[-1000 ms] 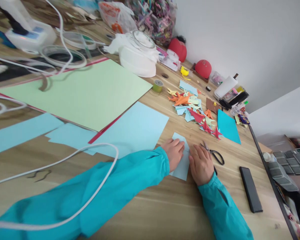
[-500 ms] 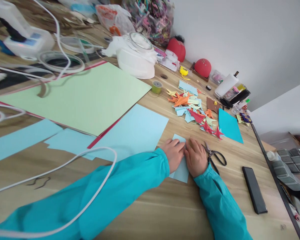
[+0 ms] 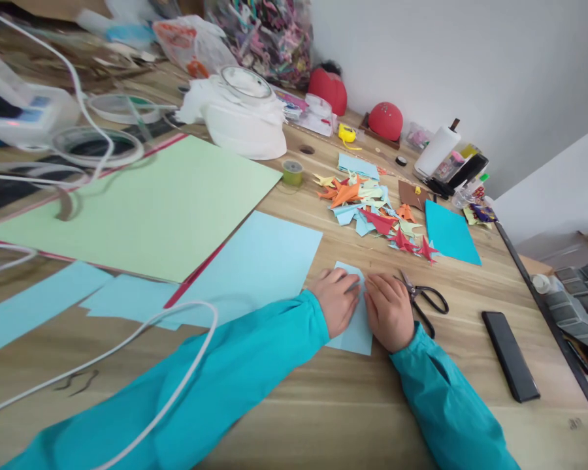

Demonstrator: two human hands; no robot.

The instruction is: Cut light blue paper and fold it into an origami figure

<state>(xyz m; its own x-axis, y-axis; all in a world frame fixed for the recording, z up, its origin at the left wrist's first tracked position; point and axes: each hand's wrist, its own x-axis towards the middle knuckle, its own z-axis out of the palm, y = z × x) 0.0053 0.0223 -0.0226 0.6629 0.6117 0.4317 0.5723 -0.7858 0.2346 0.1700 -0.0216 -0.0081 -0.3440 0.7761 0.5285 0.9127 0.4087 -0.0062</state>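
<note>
A small piece of light blue paper (image 3: 357,334) lies on the table under my hands, with a fold line running along it. My left hand (image 3: 337,301) presses down on it from the left, its fingers bent and close together. At the paper's right edge, my right hand (image 3: 391,312) pinches with fingers held together and thumb against the paper. The fingertips partly cover the upper part of the sheet. Black-handled scissors (image 3: 425,301) lie just right of my right hand. A larger light blue sheet (image 3: 259,261) is spread to the left.
Folded paper shapes (image 3: 372,209) in several colours are heaped beyond my hands, near a turquoise sheet (image 3: 451,232). A black phone-like slab (image 3: 509,356) lies at the right. Large green paper (image 3: 151,209) covers the left. A white cable (image 3: 191,385) hangs across my left sleeve.
My right hand has shifted slightly right along the paper's edge, opening a small gap between the hands. My left hand stays on the paper. The view has turned a little.
</note>
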